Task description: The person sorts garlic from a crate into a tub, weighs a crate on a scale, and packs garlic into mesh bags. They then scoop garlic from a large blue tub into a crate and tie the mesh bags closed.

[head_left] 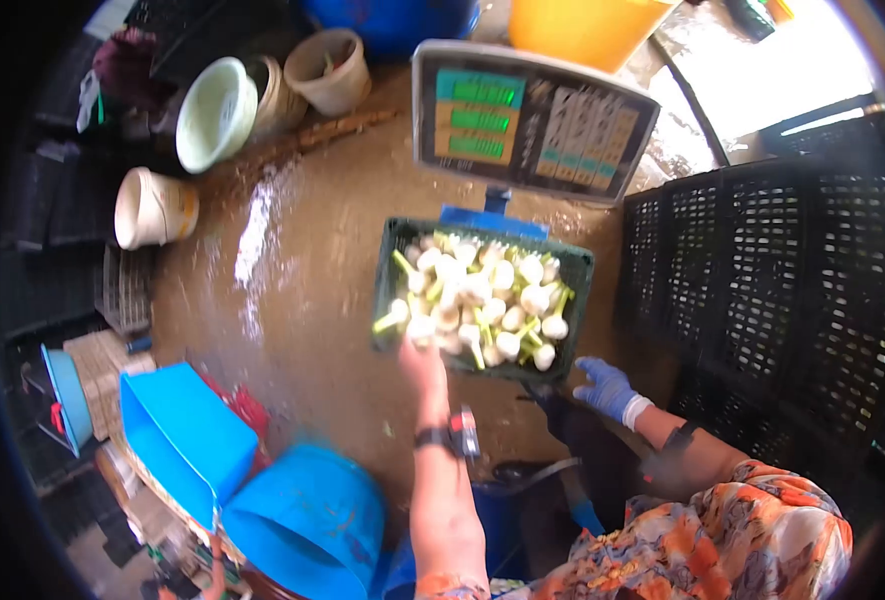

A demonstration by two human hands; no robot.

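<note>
A dark green plastic crate (584, 285) full of white garlic bulbs (477, 288) with short green stems sits on a scale (537, 125) with lit green displays. My left hand (422, 368), bare and with a watch on the wrist, is at the crate's front left edge by the bulbs. Its fingers are blurred and partly hidden, so I cannot see whether it grips anything. Just off the crate's front right corner is my right hand (607, 388) in a blue glove, fingers apart and nothing visible in it.
Black perforated crates (762, 250) are stacked on the right. At lower left are a blue rectangular tub (187, 430) and a round blue tub (307, 515). Buckets (157, 208) and a pale green basin (217, 115) stand upper left on the wet floor. Another person's arm shows at bottom left.
</note>
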